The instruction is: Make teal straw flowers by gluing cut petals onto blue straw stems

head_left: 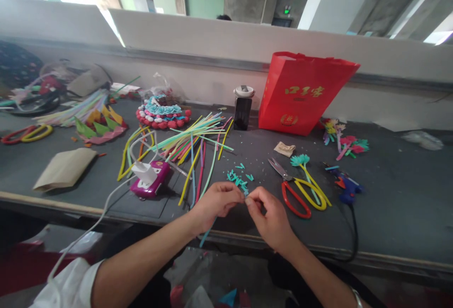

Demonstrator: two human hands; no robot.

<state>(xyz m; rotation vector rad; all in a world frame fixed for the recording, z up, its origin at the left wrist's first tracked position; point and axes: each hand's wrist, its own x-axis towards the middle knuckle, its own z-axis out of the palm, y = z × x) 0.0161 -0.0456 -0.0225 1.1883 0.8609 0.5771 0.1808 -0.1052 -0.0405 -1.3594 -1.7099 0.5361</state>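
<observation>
"Dark tabletop (399,190), pale partition (194,38) at the back. Where are the hands, measured from the scissors (289,178)?"

"Both left of the scissors. The left hand (219,204) has its fingers pinching a teal strip (207,236), also left of them."

"And the right hand (271,216)?"

"Closer to the scissors, thumb and forefinger pressed together; I can't tell what's between."

"What else?"

"Teal snippets (236,178) lie left of the scissors, a glue gun (348,190) right, a red bag (300,95) behind."
</observation>
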